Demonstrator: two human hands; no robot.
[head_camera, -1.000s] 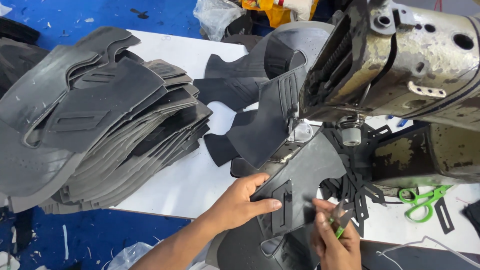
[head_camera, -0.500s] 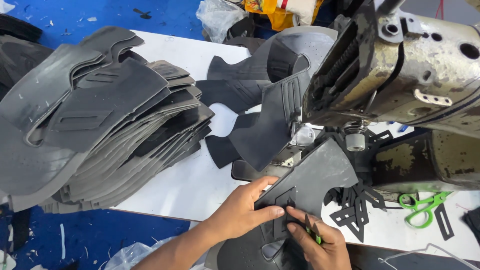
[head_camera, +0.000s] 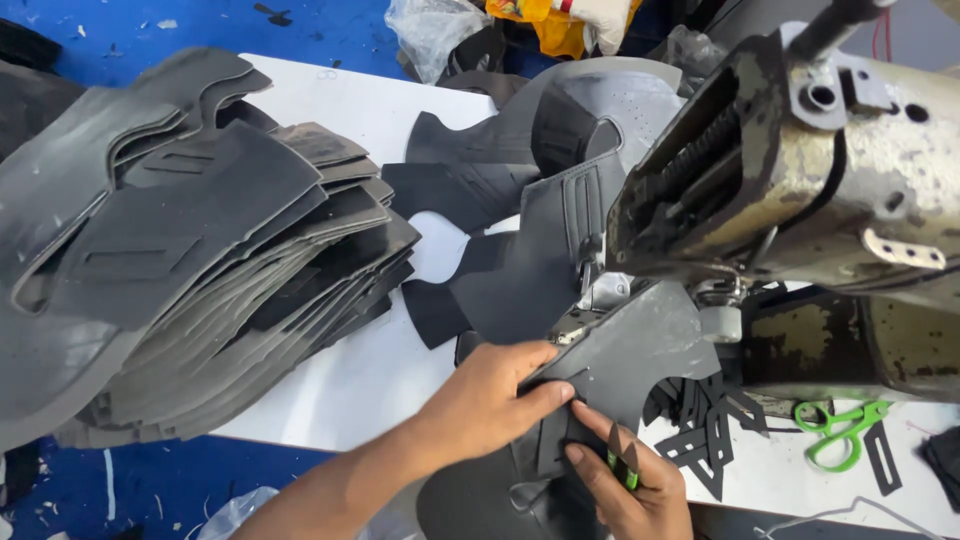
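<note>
My left hand (head_camera: 490, 395) presses flat on a dark grey shoe-upper piece (head_camera: 640, 350) that lies under the head of a worn industrial sewing machine (head_camera: 800, 170). My right hand (head_camera: 625, 480) touches the same piece with its fingertips while a small green thread snipper (head_camera: 625, 468) stays tucked in its fingers. The piece reaches up to the presser foot (head_camera: 600, 295). A chain of sewn dark pieces (head_camera: 520, 260) trails away behind the needle.
A tall stack of grey cut pieces (head_camera: 190, 260) fills the left of the white table (head_camera: 360, 380). Green scissors (head_camera: 840, 430) and black offcuts (head_camera: 700, 430) lie at the right. Plastic bags and cloth (head_camera: 520, 25) sit beyond the table on a blue floor.
My right hand has moved left onto the grey piece, next to my left hand. The view has shifted slightly closer; the left hand stays pressed on the piece.
</note>
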